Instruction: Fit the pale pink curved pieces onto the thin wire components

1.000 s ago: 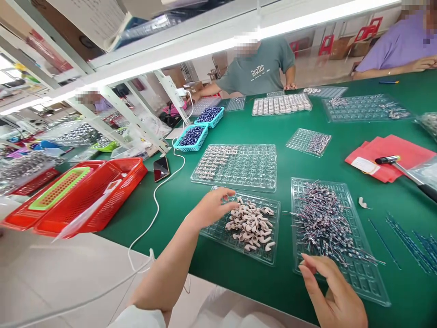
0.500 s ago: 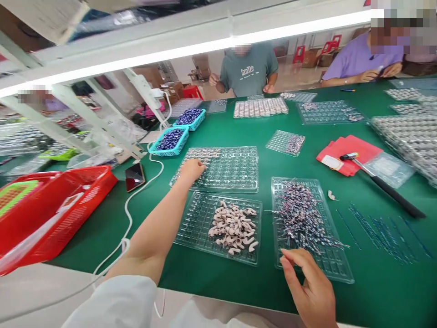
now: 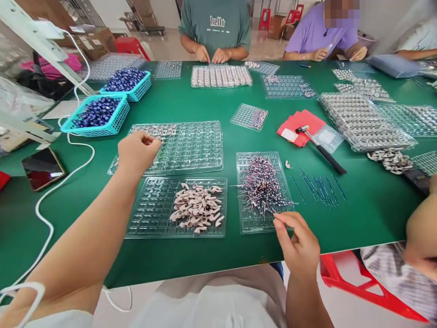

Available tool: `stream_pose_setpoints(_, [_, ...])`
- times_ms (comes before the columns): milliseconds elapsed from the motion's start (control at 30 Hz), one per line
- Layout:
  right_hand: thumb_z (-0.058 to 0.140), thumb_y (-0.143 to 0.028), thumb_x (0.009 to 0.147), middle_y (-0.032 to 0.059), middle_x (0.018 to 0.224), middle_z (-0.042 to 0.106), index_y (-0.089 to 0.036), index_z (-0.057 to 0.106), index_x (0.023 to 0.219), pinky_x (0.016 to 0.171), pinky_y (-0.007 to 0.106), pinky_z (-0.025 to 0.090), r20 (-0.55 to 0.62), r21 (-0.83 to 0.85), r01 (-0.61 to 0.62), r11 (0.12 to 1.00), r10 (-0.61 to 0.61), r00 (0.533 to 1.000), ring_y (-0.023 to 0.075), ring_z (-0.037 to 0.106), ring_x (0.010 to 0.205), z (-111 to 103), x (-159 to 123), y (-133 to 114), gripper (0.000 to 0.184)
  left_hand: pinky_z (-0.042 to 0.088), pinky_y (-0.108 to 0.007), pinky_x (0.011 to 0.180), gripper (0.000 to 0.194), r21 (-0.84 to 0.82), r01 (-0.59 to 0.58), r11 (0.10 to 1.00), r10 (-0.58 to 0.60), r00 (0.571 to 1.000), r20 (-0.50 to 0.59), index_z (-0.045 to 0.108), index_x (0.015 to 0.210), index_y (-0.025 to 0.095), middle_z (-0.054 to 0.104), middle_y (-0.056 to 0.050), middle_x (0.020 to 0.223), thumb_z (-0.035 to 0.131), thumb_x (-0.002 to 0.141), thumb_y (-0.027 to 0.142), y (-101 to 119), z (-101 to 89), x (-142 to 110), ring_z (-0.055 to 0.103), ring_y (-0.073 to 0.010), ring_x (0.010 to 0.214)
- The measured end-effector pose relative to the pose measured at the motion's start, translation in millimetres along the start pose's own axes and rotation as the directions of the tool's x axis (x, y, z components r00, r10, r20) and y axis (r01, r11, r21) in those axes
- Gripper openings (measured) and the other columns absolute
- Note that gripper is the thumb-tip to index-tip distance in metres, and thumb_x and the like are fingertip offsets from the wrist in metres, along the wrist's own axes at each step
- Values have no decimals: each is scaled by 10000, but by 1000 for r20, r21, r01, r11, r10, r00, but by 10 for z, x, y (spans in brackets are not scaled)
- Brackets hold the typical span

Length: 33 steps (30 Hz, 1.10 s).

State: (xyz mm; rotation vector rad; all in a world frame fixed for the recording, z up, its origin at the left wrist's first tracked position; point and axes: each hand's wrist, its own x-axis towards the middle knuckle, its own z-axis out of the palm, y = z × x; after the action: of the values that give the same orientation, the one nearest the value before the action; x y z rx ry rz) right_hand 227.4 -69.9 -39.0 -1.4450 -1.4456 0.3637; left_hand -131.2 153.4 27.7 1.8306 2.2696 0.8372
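The left hand (image 3: 136, 152) reaches over the far cell tray (image 3: 201, 152), fingertips drawn together, a posture that seems suited to small parts; whether it grips one cannot be told. Pale curved pieces (image 3: 198, 205) lie heaped in the near tray (image 3: 146, 218), whose rim probably stops them scattering. Beside the wired parts (image 3: 261, 182), the right hand (image 3: 300, 243) brings thumb and finger close, any hold unclear

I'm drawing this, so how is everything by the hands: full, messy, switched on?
Left hand, fingers curled; grip unclear
Right hand, fingers pinched; grip unclear
Large clear plastic tray, partly filled
Pale curved pieces, heaped
Thin wired pieces, heaped
Flat black phone, screen dark
Two turquoise plastic baskets, heaped full
Black-handled metal hammer, lying down
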Motion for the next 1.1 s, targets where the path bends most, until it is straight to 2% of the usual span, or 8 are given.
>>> stream_pose_setpoints(67, [642, -199, 909, 37, 916, 689, -247, 709, 995, 748, 334, 542, 69, -99, 48, 994, -42, 997, 185, 657, 845, -60, 82, 50, 120, 516, -295, 798, 206, -62, -39, 997, 41, 999, 34, 657, 837, 178, 711, 49, 810, 627, 845, 381, 199, -78, -278, 664, -189, 846])
stream_pose_setpoints(133, [636, -207, 916, 37, 918, 687, -243, 699, 988, 776, 345, 528, 153, -189, 118, 975, -89, 984, 189, 638, 870, -66, 158, 87, 102, 536, -285, 676, 190, -234, -37, 972, 84, 977, 198, 658, 826, 187, 749, 6, 831, 659, 838, 376, 423, -143, -628, 691, -194, 768])
stream_pose_setpoints(233, [607, -219, 934, 45, 920, 680, -234, 685, 969, 793, 367, 505, 278, -298, 193, 935, -108, 954, 201, 607, 876, -14, 247, 105, 87, 567, -274, 624, 192, -610, 96, 787, 217, 882, 419, 633, 929, 177, 750, -41, 869, 695, 810, 315, 733, -170, -1171, 691, -170, 696])
stream_pose_setpoints(300, [592, -226, 939, 53, 912, 676, -227, 679, 954, 786, 379, 488, 339, -361, 217, 907, -89, 936, 215, 588, 877, 33, 295, 95, 88, 575, -265, 610, 295, -714, 204, 670, 295, 809, 508, 643, 1080, 175, 737, -51, 905, 678, 806, 278, 880, -118, -1458, 691, -155, 690])
stream_pose_setpoints(500, [629, -208, 905, 65, 853, 651, -194, 649, 871, 764, 381, 437, 419, -488, 275, 828, -54, 907, 237, 548, 856, 170, 371, 96, 41, 583, -290, 722, 167, -653, 498, 570, 359, 564, 744, 701, 937, 159, 698, -20, 753, 625, 797, 208, 1017, 233, -1802, 681, -144, 703])
stream_pose_setpoints(600, [613, -189, 902, 56, 809, 628, -197, 626, 802, 744, 364, 419, 423, -504, 289, 814, -59, 904, 226, 535, 825, 211, 368, 107, 101, 561, -291, 748, 123, -611, 612, 501, 362, 493, 791, 672, 893, 146, 687, -11, 740, 640, 781, 187, 984, 352, -1824, 668, -135, 705])
stream_pose_setpoints(867, [591, -175, 907, 51, 857, 659, -210, 619, 819, 784, 367, 430, 343, -496, 229, 838, -53, 938, 218, 563, 846, 137, 259, -12, 99, 446, -246, 639, 137, -571, 670, 475, 393, 419, 819, 619, 895, 129, 646, -4, 728, 656, 825, 241, 924, 363, -1809, 561, -103, 638])
stream_pose_setpoints(1100, [610, -100, 900, 6, 863, 708, -227, 599, 934, 786, 347, 468, 272, -267, 261, 928, -188, 944, 166, 625, 800, 107, 127, -65, 132, 339, -246, 557, 148, -572, 677, 463, 384, 429, 818, 608, 897, 136, 546, 25, 665, 573, 799, 242, 922, 355, -1807, 470, -103, 581])
